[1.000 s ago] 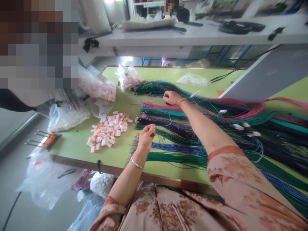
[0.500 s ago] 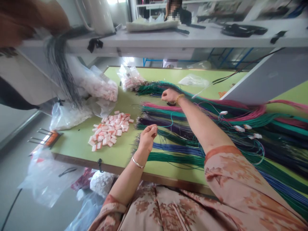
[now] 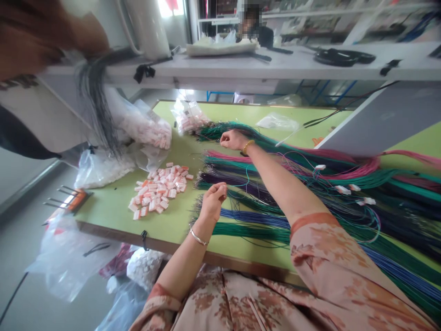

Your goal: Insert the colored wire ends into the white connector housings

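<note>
My left hand (image 3: 214, 201) is closed in a pinch above the near bundles. From its fingertips a thin teal wire (image 3: 247, 177) loops off to the right; whatever else those fingers cover is hidden. Farther back, my right hand (image 3: 234, 139) has its fingers curled together at the front of the rear green wire bundle (image 3: 253, 128); what they hold, if anything, does not show. Between the hands lie a pink wire bundle (image 3: 223, 157) and a dark purple one (image 3: 237, 179). Blue wires (image 3: 255, 217) and green wires (image 3: 251, 231) run nearer to me.
Left of the wires is a pile of small white-and-orange connectors (image 3: 160, 188). Plastic bags of connectors (image 3: 153, 128) stand behind it. A pronged orange holder (image 3: 78, 201) sits at the left table edge. A shelf (image 3: 220, 71) spans above the back. Another person's hand (image 3: 76, 34) is upper left.
My right hand has shifted left, toward the terminal ends of the rear green bundle. My left hand keeps its pinch on the teal wire. The camera view has moved slightly.
</note>
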The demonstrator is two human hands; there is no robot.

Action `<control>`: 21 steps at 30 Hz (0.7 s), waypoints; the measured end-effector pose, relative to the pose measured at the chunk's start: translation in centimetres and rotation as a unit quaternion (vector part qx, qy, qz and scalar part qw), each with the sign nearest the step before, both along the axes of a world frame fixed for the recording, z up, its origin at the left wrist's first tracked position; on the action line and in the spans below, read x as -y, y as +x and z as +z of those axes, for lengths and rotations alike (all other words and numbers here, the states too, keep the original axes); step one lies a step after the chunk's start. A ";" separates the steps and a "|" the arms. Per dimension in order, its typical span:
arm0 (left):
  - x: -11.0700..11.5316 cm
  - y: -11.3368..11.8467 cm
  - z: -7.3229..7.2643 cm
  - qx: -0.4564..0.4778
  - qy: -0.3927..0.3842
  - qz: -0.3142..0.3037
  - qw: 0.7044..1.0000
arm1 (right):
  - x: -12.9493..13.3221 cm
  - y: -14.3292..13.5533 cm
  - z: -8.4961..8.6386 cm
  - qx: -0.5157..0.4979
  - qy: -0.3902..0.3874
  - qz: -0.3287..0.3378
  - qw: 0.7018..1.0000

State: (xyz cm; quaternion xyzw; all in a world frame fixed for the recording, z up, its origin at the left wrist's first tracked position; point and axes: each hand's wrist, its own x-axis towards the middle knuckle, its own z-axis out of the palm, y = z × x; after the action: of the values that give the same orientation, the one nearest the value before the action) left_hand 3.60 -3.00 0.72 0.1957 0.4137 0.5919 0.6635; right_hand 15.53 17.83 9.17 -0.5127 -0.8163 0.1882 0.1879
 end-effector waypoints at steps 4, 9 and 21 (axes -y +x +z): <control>0.0 0.0 0.0 -0.002 -0.008 0.003 1.000 | 2.4 -2.6 0.9 -0.087 -0.001 0.099 0.991; -0.1 -0.1 0.0 0.003 -0.004 0.012 1.000 | 6.4 -3.6 1.9 -0.187 -0.038 0.190 0.963; -0.6 0.0 0.0 0.074 0.008 0.021 0.997 | 14.6 2.4 -2.0 -0.187 -0.066 0.104 0.975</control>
State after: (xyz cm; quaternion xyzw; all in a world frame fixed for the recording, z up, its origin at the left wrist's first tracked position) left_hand 3.56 -2.39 0.76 0.1479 0.3628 0.6222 0.6777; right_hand 17.91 3.26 7.20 -0.3923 -0.8014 0.3527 0.2820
